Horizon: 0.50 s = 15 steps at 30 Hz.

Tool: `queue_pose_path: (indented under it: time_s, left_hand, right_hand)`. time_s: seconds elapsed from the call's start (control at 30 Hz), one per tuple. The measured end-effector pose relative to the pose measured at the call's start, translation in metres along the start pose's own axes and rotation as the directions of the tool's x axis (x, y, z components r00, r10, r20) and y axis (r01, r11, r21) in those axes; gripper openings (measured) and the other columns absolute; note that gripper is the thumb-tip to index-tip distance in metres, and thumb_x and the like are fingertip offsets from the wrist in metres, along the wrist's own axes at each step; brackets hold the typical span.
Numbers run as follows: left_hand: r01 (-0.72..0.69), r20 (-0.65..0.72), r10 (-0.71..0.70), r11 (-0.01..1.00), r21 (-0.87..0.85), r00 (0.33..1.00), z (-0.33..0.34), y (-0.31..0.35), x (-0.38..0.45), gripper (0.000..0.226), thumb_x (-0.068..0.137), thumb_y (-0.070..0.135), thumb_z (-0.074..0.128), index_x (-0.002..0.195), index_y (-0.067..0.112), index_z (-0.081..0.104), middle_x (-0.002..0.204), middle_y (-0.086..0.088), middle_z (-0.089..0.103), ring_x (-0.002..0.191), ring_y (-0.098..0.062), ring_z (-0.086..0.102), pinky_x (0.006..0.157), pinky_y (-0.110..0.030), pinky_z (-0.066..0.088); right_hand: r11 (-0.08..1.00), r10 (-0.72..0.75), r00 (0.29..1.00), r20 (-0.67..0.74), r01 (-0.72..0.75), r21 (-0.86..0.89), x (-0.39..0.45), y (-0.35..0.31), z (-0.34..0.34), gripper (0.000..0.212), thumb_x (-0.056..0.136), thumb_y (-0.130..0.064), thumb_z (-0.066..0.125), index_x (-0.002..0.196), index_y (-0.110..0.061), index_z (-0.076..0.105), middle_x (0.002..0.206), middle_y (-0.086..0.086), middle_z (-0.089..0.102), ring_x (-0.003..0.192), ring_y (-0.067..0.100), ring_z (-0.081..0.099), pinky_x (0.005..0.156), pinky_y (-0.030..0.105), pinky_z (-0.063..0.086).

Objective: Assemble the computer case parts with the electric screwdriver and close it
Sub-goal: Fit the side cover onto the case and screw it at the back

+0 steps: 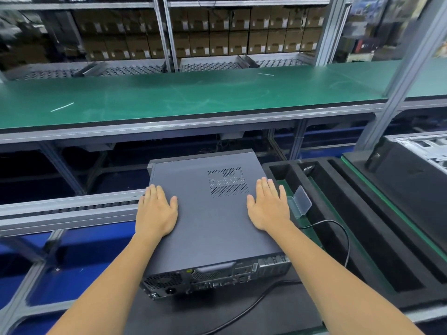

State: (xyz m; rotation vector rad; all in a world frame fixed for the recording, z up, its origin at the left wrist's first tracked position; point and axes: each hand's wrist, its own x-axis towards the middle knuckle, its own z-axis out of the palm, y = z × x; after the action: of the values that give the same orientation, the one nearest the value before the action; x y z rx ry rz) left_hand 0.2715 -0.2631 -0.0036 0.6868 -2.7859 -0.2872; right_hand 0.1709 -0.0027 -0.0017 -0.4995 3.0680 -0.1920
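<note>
Computer case (212,221): long axis running away from person; left hand (156,211), right hand (268,209) flat on lid, equally near, grasping nothing.

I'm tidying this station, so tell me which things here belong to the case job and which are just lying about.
Part of the job:
computer case, cover on
left hand and right hand, flat on the cover

Lying about:
clear plastic box
black cable
black foam tray
second chassis

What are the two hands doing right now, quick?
Left hand: open, fingers straight, pressing flat on the dark grey metal computer case lid.
Right hand: open, fingers straight, also flat on that lid, holding nothing.
</note>
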Motion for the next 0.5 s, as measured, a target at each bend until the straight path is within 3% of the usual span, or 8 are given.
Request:
queue_pose_path:
  time_s: [0.1, 0.2, 0.3, 0.4, 0.5]
  left_hand:
    - [0.033, 0.042, -0.033, 0.999, 0.004, 0.999, 0.001, 0.000, 0.002, 0.057, 0.098, 0.041, 0.028, 0.137, 0.000, 0.033, 0.151, -0.017, 0.027, 0.142, -0.029, 0.018, 0.114, -0.043, 0.021]
    - [0.041, 0.052, -0.042, 0.999, 0.004, 0.998, -0.002, 0.002, 0.004, 0.057, 0.098, 0.040, 0.027, 0.138, 0.001, 0.032, 0.151, -0.015, 0.026, 0.142, -0.027, 0.018, 0.113, -0.043, 0.022]
    - [0.058, 0.023, -0.058, 0.998, 0.001, 0.998, -0.009, 0.006, -0.003, 0.046, 0.097, 0.036, 0.032, 0.125, 0.002, 0.043, 0.138, -0.015, 0.040, 0.129, -0.031, 0.033, 0.103, -0.046, 0.033]
    - [0.099, -0.005, -0.099, 0.994, -0.049, 0.995, -0.015, 0.011, -0.018, 0.029, 0.096, 0.030, 0.036, 0.105, 0.004, 0.047, 0.117, -0.013, 0.047, 0.107, -0.033, 0.043, 0.083, -0.047, 0.042]
    - [0.093, 0.016, -0.091, 0.991, -0.098, 0.996, -0.018, 0.008, -0.031, 0.029, 0.097, 0.030, 0.035, 0.107, 0.005, 0.046, 0.122, -0.012, 0.044, 0.109, -0.033, 0.041, 0.078, -0.045, 0.042]
  right_hand:
    - [1.000, 0.000, 1.000, 0.012, 0.000, 0.022, 0.003, -0.001, 0.000, 0.065, 0.106, -0.043, 0.018, 0.160, -0.011, 0.003, 0.168, 0.003, -0.001, 0.155, 0.018, -0.003, 0.123, 0.043, -0.004]
    - [0.999, 0.012, 0.999, 0.030, -0.013, 0.040, 0.001, -0.002, -0.005, 0.064, 0.106, -0.043, 0.018, 0.160, -0.013, 0.001, 0.168, 0.003, -0.003, 0.155, 0.021, -0.004, 0.123, 0.045, 0.000]
    - [0.996, 0.054, 0.995, 0.083, -0.060, 0.069, -0.005, -0.002, -0.008, 0.064, 0.106, -0.046, 0.017, 0.160, -0.019, -0.001, 0.168, 0.002, -0.006, 0.154, 0.030, 0.001, 0.121, 0.049, 0.010]
    - [0.989, 0.105, 0.989, 0.105, -0.115, 0.091, -0.018, -0.001, -0.010, 0.063, 0.105, -0.049, 0.017, 0.160, -0.024, 0.002, 0.168, 0.007, -0.004, 0.149, 0.035, 0.019, 0.113, 0.050, 0.027]
    - [0.984, 0.128, 0.987, 0.099, -0.139, 0.110, -0.030, 0.001, -0.012, 0.062, 0.105, -0.050, 0.018, 0.160, -0.025, 0.004, 0.167, 0.013, 0.003, 0.147, 0.036, 0.024, 0.111, 0.049, 0.031]
